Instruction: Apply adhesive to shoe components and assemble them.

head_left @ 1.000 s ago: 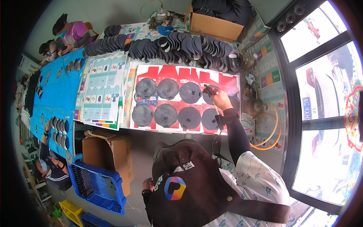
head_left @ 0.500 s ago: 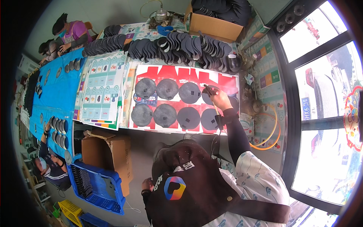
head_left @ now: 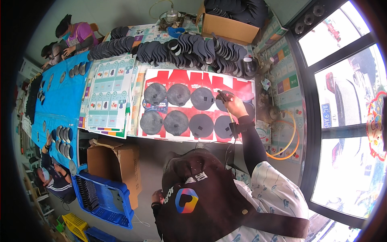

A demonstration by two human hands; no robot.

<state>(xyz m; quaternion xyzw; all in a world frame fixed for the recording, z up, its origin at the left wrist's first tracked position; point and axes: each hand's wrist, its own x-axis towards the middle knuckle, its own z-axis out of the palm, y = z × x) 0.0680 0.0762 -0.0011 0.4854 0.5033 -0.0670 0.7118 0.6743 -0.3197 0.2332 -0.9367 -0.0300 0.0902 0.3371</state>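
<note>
My right hand (head_left: 235,105) is closed round a slim tool (head_left: 221,96) with a dark tip and what looks like a tan shaft; its exact kind is not clear. It hovers over or touches a dark round disc (head_left: 222,105) that the hand partly covers. Two rows of such flat discs, each with a small dark square patch, lie on a red and white printed sheet (head_left: 169,76). A grey disc (head_left: 175,123) lies in the near row, left of a darker disc (head_left: 201,126). Low beside my dark apron (head_left: 193,173) is my left hand (head_left: 157,197), its fingers too small and partly hidden to read.
Overlapping dark curved pieces (head_left: 171,52) line the table's far side, before a cardboard box (head_left: 229,31). Stacked printed sheets (head_left: 107,97) lie left. Co-workers sit along a blue-covered table (head_left: 60,97). A blue crate (head_left: 125,197) and open carton (head_left: 129,169) stand below. Windows are right.
My hands and the tool stay in nearly the same place. At the lower left, a co-worker's hand has shifted slightly beside the dark pieces.
</note>
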